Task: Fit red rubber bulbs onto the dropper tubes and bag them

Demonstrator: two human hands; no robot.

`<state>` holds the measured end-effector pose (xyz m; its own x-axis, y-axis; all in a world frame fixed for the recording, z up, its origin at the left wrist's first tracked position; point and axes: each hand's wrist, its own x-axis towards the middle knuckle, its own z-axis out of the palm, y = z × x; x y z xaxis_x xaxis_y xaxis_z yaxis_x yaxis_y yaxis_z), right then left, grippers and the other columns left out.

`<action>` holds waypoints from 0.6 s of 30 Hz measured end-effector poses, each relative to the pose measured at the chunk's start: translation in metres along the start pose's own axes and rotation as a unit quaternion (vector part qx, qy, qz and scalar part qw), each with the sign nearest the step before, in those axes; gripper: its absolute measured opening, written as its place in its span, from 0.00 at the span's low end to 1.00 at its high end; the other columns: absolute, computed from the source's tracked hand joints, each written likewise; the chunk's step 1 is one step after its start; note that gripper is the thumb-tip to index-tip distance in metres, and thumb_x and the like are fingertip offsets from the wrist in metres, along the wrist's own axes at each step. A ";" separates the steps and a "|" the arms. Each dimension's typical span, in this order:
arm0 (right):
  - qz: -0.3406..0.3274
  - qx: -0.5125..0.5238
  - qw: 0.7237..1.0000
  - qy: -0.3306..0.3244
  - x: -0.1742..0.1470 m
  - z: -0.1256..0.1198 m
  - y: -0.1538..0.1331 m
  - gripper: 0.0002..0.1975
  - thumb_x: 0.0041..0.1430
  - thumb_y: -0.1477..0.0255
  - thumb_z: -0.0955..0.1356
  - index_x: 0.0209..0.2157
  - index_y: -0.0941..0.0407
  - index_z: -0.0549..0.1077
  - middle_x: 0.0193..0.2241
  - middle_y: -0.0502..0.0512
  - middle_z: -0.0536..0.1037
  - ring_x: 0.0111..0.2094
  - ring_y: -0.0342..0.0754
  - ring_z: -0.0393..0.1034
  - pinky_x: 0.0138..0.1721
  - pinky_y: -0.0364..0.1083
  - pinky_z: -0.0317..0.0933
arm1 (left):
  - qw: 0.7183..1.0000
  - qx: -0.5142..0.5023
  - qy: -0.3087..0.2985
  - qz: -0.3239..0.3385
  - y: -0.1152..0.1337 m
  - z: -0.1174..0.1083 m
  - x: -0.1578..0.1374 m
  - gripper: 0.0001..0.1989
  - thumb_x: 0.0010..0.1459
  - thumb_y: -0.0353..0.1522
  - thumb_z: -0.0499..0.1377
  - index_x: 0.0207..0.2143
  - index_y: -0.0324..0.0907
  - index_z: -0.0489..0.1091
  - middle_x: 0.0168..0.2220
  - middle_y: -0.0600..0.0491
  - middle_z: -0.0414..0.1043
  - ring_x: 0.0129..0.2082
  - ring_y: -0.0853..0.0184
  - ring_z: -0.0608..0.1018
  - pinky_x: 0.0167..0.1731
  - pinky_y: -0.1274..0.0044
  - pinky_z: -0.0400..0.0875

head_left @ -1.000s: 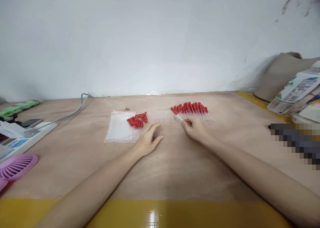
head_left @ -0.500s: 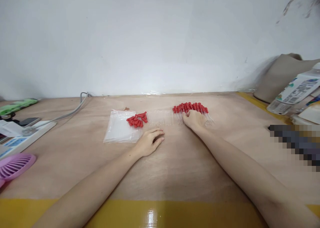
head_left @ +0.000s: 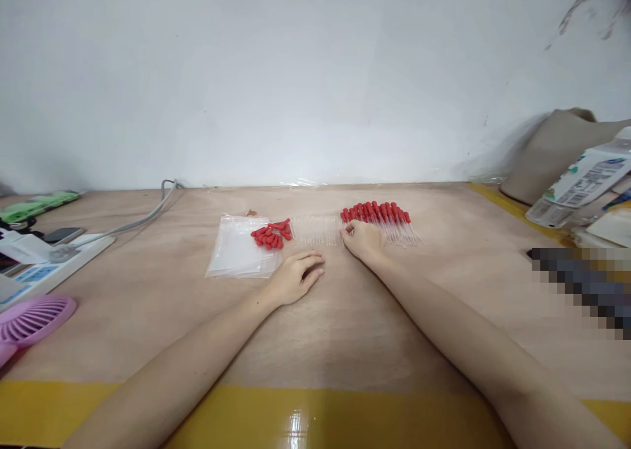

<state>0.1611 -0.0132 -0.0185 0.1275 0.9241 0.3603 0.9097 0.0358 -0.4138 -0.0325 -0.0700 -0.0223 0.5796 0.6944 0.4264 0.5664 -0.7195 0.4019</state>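
My left hand (head_left: 298, 276) rests on the table, its fingers loosely bent and thumb apart, holding nothing. My right hand (head_left: 363, 238) is at the right end of a row of thin clear dropper tubes (head_left: 315, 231), thumb and finger pinched, seemingly on one tube largely hidden by them. Just behind and right of it lie several droppers with red rubber bulbs (head_left: 377, 210), side by side, clear tips toward me. A heap of loose red rubber bulbs (head_left: 270, 236) lies left of the bare tubes, partly on clear plastic bags (head_left: 236, 248).
On the left are a white power strip (head_left: 59, 265) with a grey cable (head_left: 142, 220), a pink fan (head_left: 37, 321) and a green item (head_left: 39, 206). On the right stand a plastic bottle (head_left: 576, 186) and a grey-brown bag-like object (head_left: 547, 153). A white wall (head_left: 315, 81) closes the back.
My right hand has shifted left from the red-bulbed droppers to the right end of the bare tubes. My left hand stays in place. The view has moved slightly.
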 end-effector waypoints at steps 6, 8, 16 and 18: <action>-0.040 0.054 0.998 -0.017 -0.021 -0.011 0.018 0.09 0.50 0.65 0.65 0.27 0.54 0.75 0.25 0.52 0.75 0.28 0.47 0.67 0.27 0.43 0.54 | 0.997 0.059 0.039 0.019 0.001 -0.002 -0.004 0.11 0.58 0.32 0.52 0.41 0.41 0.71 0.43 0.47 0.71 0.43 0.62 0.72 0.45 0.69 0.67; -0.069 0.070 0.995 -0.016 -0.030 -0.017 0.027 0.08 0.49 0.66 0.66 0.27 0.54 0.74 0.24 0.51 0.74 0.27 0.46 0.66 0.27 0.43 0.54 | 0.991 0.111 0.077 0.020 -0.001 -0.009 -0.004 0.10 0.57 0.32 0.53 0.39 0.40 0.71 0.40 0.46 0.71 0.41 0.61 0.71 0.44 0.67 0.66; -0.140 0.092 0.986 -0.013 -0.039 -0.020 0.042 0.10 0.49 0.64 0.68 0.29 0.56 0.73 0.27 0.52 0.73 0.31 0.47 0.65 0.32 0.45 0.57 | 0.958 0.259 0.054 -0.107 -0.047 -0.059 0.040 0.10 0.54 0.29 0.52 0.28 0.38 0.73 0.32 0.46 0.70 0.35 0.60 0.71 0.39 0.70 0.65; -0.133 0.102 0.986 -0.016 -0.036 -0.016 0.041 0.11 0.48 0.63 0.68 0.28 0.57 0.72 0.28 0.53 0.73 0.30 0.46 0.65 0.32 0.45 0.57 | 0.949 0.287 -0.023 -0.130 -0.058 -0.068 0.055 0.10 0.53 0.27 0.52 0.26 0.38 0.73 0.33 0.46 0.70 0.37 0.61 0.71 0.40 0.72 0.64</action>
<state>0.2007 -0.0513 -0.0350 -0.1201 0.8836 0.4525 0.8109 0.3503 -0.4688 -0.0735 0.0092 0.0334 0.3944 0.8571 0.3313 0.9117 -0.4101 -0.0244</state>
